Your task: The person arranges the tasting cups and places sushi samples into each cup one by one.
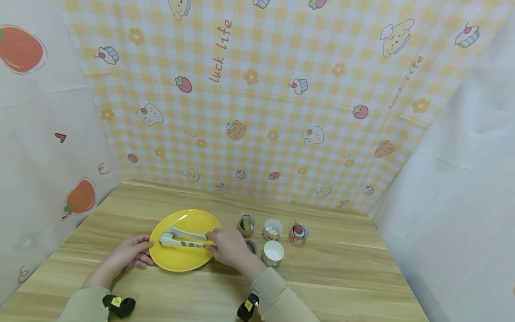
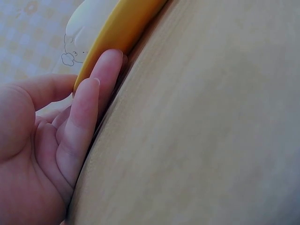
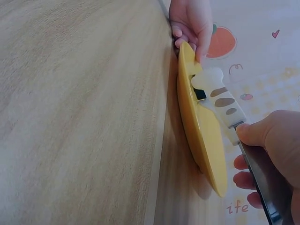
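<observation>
A yellow oval plate (image 1: 181, 263) lies on the wooden table at left. My left hand (image 1: 134, 251) pinches its left rim, thumb above and fingers underneath, as the left wrist view shows (image 2: 70, 108). Serving tongs (image 1: 189, 243) with white, brown-patterned arms reach over the plate. My right hand (image 1: 229, 245) grips their metal handle, clear in the right wrist view (image 3: 260, 173). Between the white tips sits a small block (image 3: 200, 93), dark on the side seen there and pale on top in the head view; its kind is unclear. Whether it touches the plate I cannot tell.
Right of the plate stand several small paper cups: one with a brown and dark piece (image 1: 246, 223), one with a pale yellow bit (image 1: 272, 230), one with a red-topped piece (image 1: 298, 232), and a white one (image 1: 273, 252). Another cup (image 1: 251, 246) is partly behind my right hand.
</observation>
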Action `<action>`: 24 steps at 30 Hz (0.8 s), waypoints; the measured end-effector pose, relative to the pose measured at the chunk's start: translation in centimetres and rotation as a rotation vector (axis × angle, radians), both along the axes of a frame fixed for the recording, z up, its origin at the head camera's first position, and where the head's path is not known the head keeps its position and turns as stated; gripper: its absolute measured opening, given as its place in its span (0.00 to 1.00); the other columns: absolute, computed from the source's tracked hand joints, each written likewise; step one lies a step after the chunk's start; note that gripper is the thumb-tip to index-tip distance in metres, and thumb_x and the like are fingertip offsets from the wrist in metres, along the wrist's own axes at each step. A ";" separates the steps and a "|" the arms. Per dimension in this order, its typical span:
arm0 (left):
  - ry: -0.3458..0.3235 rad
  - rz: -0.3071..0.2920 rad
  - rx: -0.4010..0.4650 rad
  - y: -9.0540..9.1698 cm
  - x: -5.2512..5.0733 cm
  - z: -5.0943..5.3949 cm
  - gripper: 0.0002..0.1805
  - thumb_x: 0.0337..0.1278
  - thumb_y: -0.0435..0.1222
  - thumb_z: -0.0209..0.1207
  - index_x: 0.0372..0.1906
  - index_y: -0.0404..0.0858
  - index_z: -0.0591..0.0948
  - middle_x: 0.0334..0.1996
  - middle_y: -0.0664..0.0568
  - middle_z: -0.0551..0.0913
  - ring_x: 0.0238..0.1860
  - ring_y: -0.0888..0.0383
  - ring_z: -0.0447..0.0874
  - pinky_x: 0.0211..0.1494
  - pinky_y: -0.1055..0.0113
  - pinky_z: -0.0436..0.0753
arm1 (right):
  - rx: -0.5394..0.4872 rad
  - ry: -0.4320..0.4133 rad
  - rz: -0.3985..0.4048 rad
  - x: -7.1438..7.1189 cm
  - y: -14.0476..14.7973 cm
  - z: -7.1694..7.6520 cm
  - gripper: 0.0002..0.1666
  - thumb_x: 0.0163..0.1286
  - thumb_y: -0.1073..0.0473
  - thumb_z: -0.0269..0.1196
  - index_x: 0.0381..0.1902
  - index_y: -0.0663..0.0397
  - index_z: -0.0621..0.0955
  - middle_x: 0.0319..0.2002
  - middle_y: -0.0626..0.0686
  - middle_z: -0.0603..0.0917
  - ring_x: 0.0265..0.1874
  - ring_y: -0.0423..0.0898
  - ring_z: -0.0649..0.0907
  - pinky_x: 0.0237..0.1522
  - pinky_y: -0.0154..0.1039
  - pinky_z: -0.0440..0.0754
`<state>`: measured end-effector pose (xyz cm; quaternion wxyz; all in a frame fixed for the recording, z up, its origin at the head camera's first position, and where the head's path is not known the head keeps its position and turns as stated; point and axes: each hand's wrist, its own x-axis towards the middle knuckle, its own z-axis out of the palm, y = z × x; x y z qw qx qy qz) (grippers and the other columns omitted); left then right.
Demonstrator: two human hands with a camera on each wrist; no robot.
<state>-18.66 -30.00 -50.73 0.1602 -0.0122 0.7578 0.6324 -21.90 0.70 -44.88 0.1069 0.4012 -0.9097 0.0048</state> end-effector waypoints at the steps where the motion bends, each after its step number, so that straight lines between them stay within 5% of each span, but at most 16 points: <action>1: 0.003 -0.003 0.000 0.0 0.0 0.0 0.33 0.73 0.36 0.45 0.65 0.13 0.49 0.30 0.45 0.83 0.30 0.49 0.85 0.32 0.61 0.85 | -0.002 0.003 0.001 0.0 0.0 0.0 0.17 0.66 0.47 0.64 0.49 0.46 0.83 0.35 0.41 0.82 0.26 0.33 0.77 0.24 0.25 0.73; 24: -0.017 0.015 -0.002 0.1 0.0 0.2 0.33 0.73 0.37 0.46 0.66 0.14 0.49 0.29 0.46 0.82 0.29 0.50 0.85 0.32 0.61 0.85 | -0.013 0.052 0.022 0.5 0.6 0.3 0.16 0.65 0.47 0.66 0.48 0.45 0.84 0.35 0.41 0.82 0.26 0.33 0.77 0.20 0.25 0.72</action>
